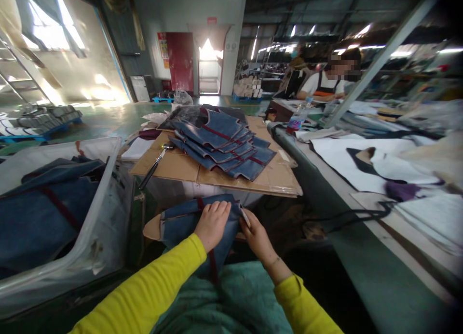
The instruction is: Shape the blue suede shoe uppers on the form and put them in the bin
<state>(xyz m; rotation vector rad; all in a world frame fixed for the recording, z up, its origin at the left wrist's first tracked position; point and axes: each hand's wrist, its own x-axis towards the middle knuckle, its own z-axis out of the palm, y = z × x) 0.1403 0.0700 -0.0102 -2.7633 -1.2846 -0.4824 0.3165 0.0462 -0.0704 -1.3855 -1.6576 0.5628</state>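
Right side: long green-edged counter (365, 252), stretching away from the lap, heaped with pale and dark cut cloth. Left side: big pale bin (104, 223), loaded with blue bundle (32, 218) crossed by a dark red strip. Straight ahead: flat cardboard (278, 180), spread over a low support.

On the cardboard: fanned stack (224, 146) of overlapping blue pieces, dark red strips here too. In front of the stack, just above the lap: single blue piece (181, 223), under both hands, lying over a tan rounded board (153, 228) poking out at the left; lower part hanging toward the knees.

Progress, by judgement: one piece mid-handling, dark red strip already on it, edge work begun and apparently unfinished. Plenty more in stack and bin; cannot tell which lot counts as done and which as waiting.

Left hand (214, 223): laid across the blue piece, fingers stretched together toward the upper edge, seemingly steadying it. Thumb hidden; cannot tell whether pinching. Right hand (258, 235): thumb and fingers closed together at the piece's right edge.

Clear bottle (298, 117) on the counter's far stretch. Hammer (154, 168) at the cardboard's left edge, unheld. Smallest: slim pale tool (246, 218), clasped in the right hand, touching or nearly touching the piece; kind too small to tell.
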